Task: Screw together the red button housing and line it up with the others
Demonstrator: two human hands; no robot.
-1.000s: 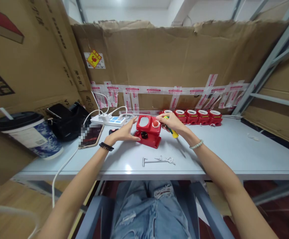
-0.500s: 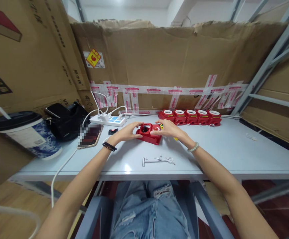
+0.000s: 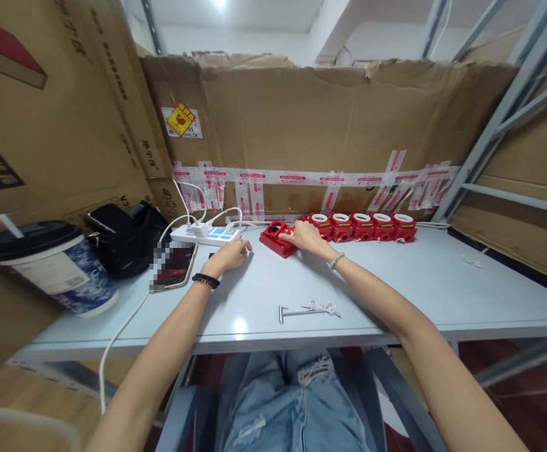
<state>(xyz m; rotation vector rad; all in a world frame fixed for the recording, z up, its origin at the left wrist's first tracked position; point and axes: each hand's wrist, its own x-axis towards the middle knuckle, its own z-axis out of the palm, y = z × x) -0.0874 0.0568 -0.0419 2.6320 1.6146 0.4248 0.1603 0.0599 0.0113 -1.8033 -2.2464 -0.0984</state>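
Observation:
My right hand (image 3: 311, 238) is closed over a red plastic housing (image 3: 273, 240) with a black part in its round opening. The housing lies tilted on the table, beside the left end of a row of several similar red units (image 3: 360, 227) topped with white rings. My left hand (image 3: 232, 256) is off the housing, low over the table, its fingers loosely bent and holding nothing. A small black object (image 3: 211, 255) is mostly hidden behind it. Nearer the front edge lie thin metal tools (image 3: 304, 311) with a crumpled white bit at one end.
A white power strip (image 3: 206, 234) with plugs and cables stands behind my left hand. To the left are a phone (image 3: 179, 265), a black bag (image 3: 117, 248) and a lidded cup (image 3: 73, 282). Cardboard (image 3: 273, 119) walls the back; a metal frame (image 3: 480, 141) rises at right.
My right hand has pushed the red housing back, up to the row of red units. My left hand has let go of it and drawn away to the left.

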